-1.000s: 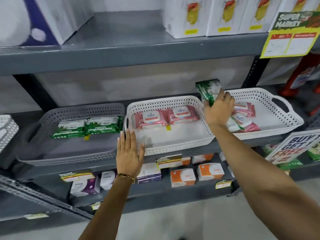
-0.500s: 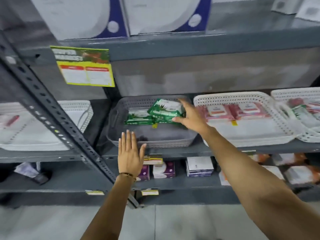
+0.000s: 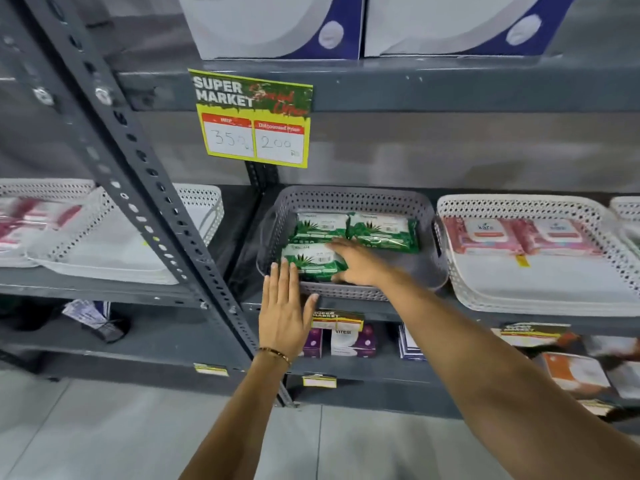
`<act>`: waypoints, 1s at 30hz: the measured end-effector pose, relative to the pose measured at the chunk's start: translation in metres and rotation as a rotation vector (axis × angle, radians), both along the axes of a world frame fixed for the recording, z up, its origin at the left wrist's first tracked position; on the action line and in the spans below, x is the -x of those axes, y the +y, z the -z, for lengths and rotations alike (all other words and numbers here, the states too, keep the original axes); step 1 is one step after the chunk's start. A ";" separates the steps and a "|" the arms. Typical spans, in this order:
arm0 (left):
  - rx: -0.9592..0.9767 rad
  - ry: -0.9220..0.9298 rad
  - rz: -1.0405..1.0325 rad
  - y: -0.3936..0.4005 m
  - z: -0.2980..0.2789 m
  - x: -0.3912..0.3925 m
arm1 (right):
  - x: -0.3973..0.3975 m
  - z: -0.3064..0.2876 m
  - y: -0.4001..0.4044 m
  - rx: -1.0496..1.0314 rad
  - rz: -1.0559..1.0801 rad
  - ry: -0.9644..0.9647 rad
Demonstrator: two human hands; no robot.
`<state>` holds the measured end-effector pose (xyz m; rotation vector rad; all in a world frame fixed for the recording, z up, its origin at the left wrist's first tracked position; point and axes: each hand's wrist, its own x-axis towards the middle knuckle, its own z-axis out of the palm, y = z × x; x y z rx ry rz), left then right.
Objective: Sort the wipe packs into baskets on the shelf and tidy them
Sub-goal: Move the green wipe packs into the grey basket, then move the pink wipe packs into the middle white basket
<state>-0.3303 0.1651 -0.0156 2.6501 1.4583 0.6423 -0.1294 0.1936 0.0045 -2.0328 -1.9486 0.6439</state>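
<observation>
The right hand (image 3: pixel 356 263) lay fingers-spread on the green aloe-print wipe pack (image 3: pixel 311 261) at the front of the grey perforated plastic basket (image 3: pixel 349 202), the left hand (image 3: pixel 284 306) flat and empty against its rim; best squared behind-row flush.

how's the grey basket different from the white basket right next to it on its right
The grey basket holds three green wipe packs; the white basket holds two pink wipe packs. The right hand reaches into the grey basket; no hand is in the white one. Both are perforated and share one shelf.
</observation>
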 end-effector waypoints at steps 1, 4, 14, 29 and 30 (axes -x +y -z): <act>0.002 -0.007 -0.012 -0.002 0.000 -0.003 | -0.002 0.001 -0.002 0.008 0.001 -0.012; 0.021 -0.029 -0.034 -0.008 -0.001 -0.014 | -0.011 -0.007 -0.011 -0.043 0.035 0.077; 0.039 0.031 0.225 -0.078 -0.012 -0.127 | -0.118 -0.046 -0.108 -0.655 0.512 0.013; 0.055 -0.053 0.141 -0.153 0.001 -0.276 | -0.368 -0.038 -0.305 -0.226 1.094 -0.224; 0.060 -0.062 0.118 -0.153 0.002 -0.278 | -0.377 -0.037 -0.310 -0.147 1.083 -0.230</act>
